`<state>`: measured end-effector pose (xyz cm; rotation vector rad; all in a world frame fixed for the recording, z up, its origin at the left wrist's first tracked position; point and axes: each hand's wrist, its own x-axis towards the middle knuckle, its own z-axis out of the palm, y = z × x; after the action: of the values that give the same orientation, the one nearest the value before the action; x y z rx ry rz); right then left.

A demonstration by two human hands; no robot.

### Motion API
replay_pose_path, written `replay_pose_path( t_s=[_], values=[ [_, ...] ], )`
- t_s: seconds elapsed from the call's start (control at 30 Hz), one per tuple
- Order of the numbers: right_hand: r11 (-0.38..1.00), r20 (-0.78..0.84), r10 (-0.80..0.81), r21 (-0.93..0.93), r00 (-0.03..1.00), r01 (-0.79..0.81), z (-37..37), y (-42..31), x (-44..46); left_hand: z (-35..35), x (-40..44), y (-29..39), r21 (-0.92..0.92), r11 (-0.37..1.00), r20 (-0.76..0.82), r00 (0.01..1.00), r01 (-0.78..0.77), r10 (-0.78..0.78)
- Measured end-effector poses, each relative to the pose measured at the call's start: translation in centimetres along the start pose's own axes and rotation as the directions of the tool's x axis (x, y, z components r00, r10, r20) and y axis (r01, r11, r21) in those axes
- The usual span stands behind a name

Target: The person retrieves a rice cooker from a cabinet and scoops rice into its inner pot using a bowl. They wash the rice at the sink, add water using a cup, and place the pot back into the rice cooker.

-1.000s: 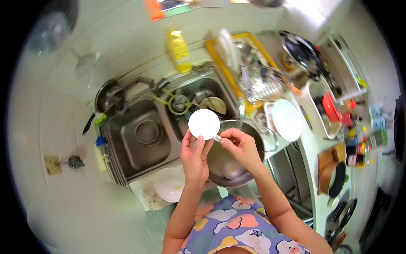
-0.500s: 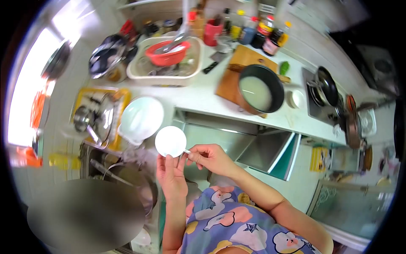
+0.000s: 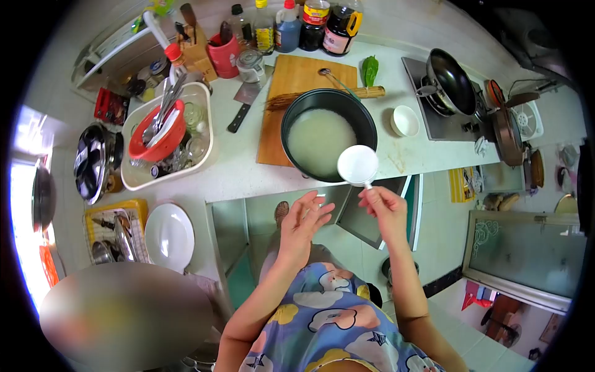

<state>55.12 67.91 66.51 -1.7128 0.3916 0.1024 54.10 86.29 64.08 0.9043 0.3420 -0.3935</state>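
Observation:
My right hand (image 3: 384, 209) pinches the short handle of a white scoop (image 3: 357, 165), whose round bowl overlaps the near right rim of a dark pot in this view. Whether scoop and rim touch, I cannot tell. The pot (image 3: 290, 149) holds cloudy whitish liquid and stands partly on a wooden cutting board (image 3: 271, 137). My left hand (image 3: 305, 222) is open below the pot, fingers spread and holding nothing. Right of the pot is a small white bowl (image 3: 406, 121). A bundle of thin sticks (image 3: 370, 92) lies behind the pot.
A cleaver (image 3: 238, 117) lies left of the board. A cream tub (image 3: 136, 180) holds a red basket and glassware. Several bottles (image 3: 315, 28) line the wall. A wok (image 3: 455, 80) sits on the stove at right. Below the counter, a cabinet door (image 3: 412, 208) hangs open.
The scoop has moved right with my right hand, from the white basin area to the pot. My left hand has come off the scoop and opened. The view has turned right.

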Motion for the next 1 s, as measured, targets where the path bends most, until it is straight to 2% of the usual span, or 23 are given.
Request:
replay_pose_path(
  t_s=[0.03,0.1,0.2,0.4,0.5,0.57,0.63,0.73,0.83,0.93,1.0],
  values=[
    [0.997,-0.054,-0.035,-0.074,0.998,0.031,-0.2,-0.1,0.8,-0.7,0.8,0.2,0.012,1.0,-0.012,1.0,0.009,-0.008],
    [0.988,-0.158,-0.021,-0.153,0.987,-0.003,-0.2,0.1,2.1,-2.3,1.9,0.6,0.04,0.999,-0.047,0.999,0.006,-0.005],
    [0.968,-0.23,-0.066,-0.251,0.971,0.006,0.3,-0.3,4.0,-4.3,3.4,2.2,0.065,0.998,-0.146,0.989,0.004,0.005],
    [0.95,-0.254,-0.069,-0.313,0.965,-0.014,2.4,-0.8,7.5,-7.9,6.5,4.1,0.047,0.999,-0.206,0.978,0.025,-0.015],
    [0.95,-0.304,-0.133,-0.311,0.944,0.033,2.9,-0.8,8.7,-8.2,7.5,4.5,0.034,0.999,-0.221,0.975,0.035,-0.027],
    [0.909,-0.329,-0.205,-0.413,0.922,0.055,2.6,-0.8,9.0,-8.2,7.9,4.6,0.037,0.999,-0.232,0.972,0.041,-0.031],
    [0.83,-0.327,-0.313,-0.551,0.892,0.089,1.8,-0.6,9.2,-7.9,8.3,4.6,0.02,0.999,-0.236,0.971,0.047,-0.041],
    [0.68,-0.274,-0.39,-0.73,0.879,0.075,1.1,-2.2,8.3,-7.2,8.7,4.4,0.012,0.999,-0.246,0.968,0.052,-0.047],
    [0.562,-0.172,-0.467,-0.815,0.867,0.141,0.1,-1.7,7.5,-6.7,9.1,4.1,0.009,0.999,-0.245,0.968,0.046,-0.043],
    [0.519,-0.097,-0.515,-0.826,0.852,0.219,-0.1,-1.7,7.0,-6.1,9.5,3.9,0.011,0.999,-0.252,0.967,0.038,-0.034],
    [0.586,-0.123,-0.455,-0.787,0.882,0.192,-0.1,-2.1,6.8,-5.8,9.8,3.8,0.011,1.0,-0.252,0.968,0.023,-0.019]
  ],
)
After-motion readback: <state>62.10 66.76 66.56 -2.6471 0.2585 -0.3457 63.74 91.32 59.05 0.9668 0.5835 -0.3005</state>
